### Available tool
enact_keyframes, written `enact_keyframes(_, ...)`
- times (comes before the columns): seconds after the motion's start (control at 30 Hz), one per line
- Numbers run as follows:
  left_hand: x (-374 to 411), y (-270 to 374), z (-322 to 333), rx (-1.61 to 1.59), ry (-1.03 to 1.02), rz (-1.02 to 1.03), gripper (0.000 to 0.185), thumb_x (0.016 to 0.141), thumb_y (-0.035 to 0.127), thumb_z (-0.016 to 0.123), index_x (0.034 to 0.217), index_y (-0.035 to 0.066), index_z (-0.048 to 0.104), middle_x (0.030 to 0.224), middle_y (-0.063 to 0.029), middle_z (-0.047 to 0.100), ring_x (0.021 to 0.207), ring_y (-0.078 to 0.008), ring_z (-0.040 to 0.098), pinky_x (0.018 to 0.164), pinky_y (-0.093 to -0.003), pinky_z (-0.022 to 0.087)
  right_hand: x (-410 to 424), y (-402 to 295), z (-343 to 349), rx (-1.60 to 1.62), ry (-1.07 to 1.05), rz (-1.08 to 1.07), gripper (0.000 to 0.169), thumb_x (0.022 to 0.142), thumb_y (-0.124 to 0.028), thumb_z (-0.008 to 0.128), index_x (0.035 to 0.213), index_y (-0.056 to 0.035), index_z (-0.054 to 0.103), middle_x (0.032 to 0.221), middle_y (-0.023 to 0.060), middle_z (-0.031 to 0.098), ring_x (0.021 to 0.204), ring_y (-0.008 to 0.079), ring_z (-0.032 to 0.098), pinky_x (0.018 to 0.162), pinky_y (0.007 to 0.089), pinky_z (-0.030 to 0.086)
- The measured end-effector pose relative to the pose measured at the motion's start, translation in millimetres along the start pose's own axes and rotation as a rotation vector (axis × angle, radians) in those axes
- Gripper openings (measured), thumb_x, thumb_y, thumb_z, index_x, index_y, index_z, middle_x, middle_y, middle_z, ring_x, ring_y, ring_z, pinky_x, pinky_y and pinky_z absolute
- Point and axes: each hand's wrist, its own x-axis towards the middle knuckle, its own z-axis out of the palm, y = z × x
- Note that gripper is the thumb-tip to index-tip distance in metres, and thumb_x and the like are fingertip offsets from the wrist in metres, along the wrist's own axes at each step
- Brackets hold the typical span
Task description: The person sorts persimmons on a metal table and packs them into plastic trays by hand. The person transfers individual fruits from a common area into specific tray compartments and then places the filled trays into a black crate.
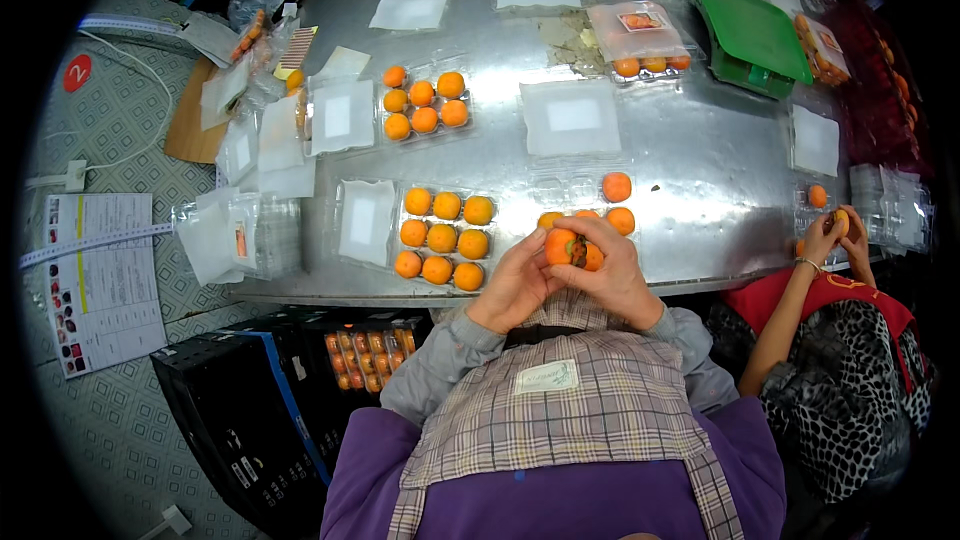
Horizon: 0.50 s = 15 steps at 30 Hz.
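An orange persimmon [559, 246] with a dark green-brown calyx is held between my two hands above the table's front edge. My left hand [514, 281] supports it from the left, and my right hand [615, 270] curls over it from the right. Just beyond my fingers lies an open clear plastic tray [549, 189] with several persimmons [620, 220] along its right and middle parts; my hands partly hide it. To the left, a clear tray filled with persimmons [442, 238] has its lid spread open, with a white pad [367, 221] in the lid.
Farther back stand another filled tray [424, 102], a lidded pack [643, 37] and a green scale [754, 30]. Stacked packaging [259, 240] sits at the table's left edge. Black crates [240, 420] stand below left. On the right, a co-worker's hands [832, 240] hold a fruit.
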Motion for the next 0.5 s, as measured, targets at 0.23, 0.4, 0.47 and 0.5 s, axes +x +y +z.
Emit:
enact_keyframes(0.23,0.8,-3.6,3.3,0.199,0.009,0.05,0.049,0.107,0.03,0.06,0.146,0.001,0.048,0.139,-0.0112,0.06,0.128,-0.0192,0.061,0.109,-0.0366,0.052,-1.8,2.4,-4.3,-0.094,0.002,0.003,0.06,0.078,-0.018,0.087,0.133,-0.0047,0.067,0.131,0.0158,0.065,0.12,0.0262,0.065,0.103,0.0359,0.052)
enact_keyframes(0.4,2.1,-1.0,2.9,0.145,0.006,0.027,0.049,0.107,0.028,0.06,0.146,0.001,0.048,0.139,-0.0118,0.061,0.126,-0.0197,0.062,0.108,-0.0365,0.053,-3.1,5.6,-2.3,-0.08,0.027,0.047,0.058,0.077,-0.021,0.087,0.131,-0.007,0.069,0.124,0.0131,0.068,0.117,0.0278,0.063,0.101,0.0382,0.05)
enact_keyframes(0.47,2.2,0.8,3.5,0.033,0.014,-0.018,0.049,0.107,0.026,0.059,0.146,0.0,0.048,0.138,-0.0123,0.06,0.126,-0.0199,0.062,0.108,-0.0366,0.054,-2.0,6.6,-0.6,-0.083,0.046,0.032,0.058,0.077,-0.023,0.087,0.13,-0.0083,0.069,0.121,0.0117,0.069,0.116,0.0284,0.062,0.1,0.0389,0.05)
enact_keyframes(0.5,1.8,1.5,4.0,0.088,-0.01,0.015,0.048,0.107,0.025,0.059,0.146,0.0,0.048,0.138,-0.0124,0.06,0.126,-0.0202,0.062,0.108,-0.037,0.054,-1.7,6.8,-0.4,-0.082,0.045,0.031,0.057,0.077,-0.023,0.087,0.13,-0.0085,0.069,0.123,0.0119,0.068,0.117,0.0285,0.062,0.101,0.0388,0.05)
